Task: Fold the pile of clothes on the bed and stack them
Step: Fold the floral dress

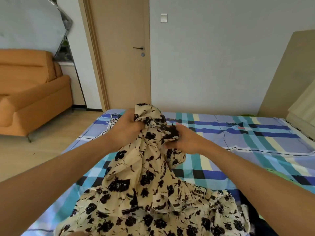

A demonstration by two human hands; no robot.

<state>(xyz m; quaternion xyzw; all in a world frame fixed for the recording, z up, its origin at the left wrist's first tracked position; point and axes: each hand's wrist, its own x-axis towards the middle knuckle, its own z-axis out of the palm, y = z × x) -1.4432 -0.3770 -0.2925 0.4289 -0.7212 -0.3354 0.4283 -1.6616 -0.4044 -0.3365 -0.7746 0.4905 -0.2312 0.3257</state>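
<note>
Head view: a cream garment (150,188) printed with black flowers is held bunched above the bed (238,150). Its upper end is gathered at the hands, and its lower part is spread in loose folds on the checked sheet near the camera. The step in hand is judged to be the sorting-out of this piece before any fold is made. It is best done if the shoulders or a waist seam are found first, one side in each hand. The cloth can then be shaken out and laid flat on the bare sheet ahead. Folds made while the cloth is twisted would be set crooked. The thin fabric is likely to slip and crease, so it should be smoothed once flat.

The left hand (126,129) is clenched on a wad of the fabric at the top, its back toward the camera. The right hand (185,140) is closed on a dark-printed tuft just beside it, slightly lower. Both forearms are stretched forward and converge over the garment. A second patterned piece (110,124) is seen on the bed beyond the left hand, partly hidden. A sofa (34,99) and a door (122,57) are seen past the bed.
</note>
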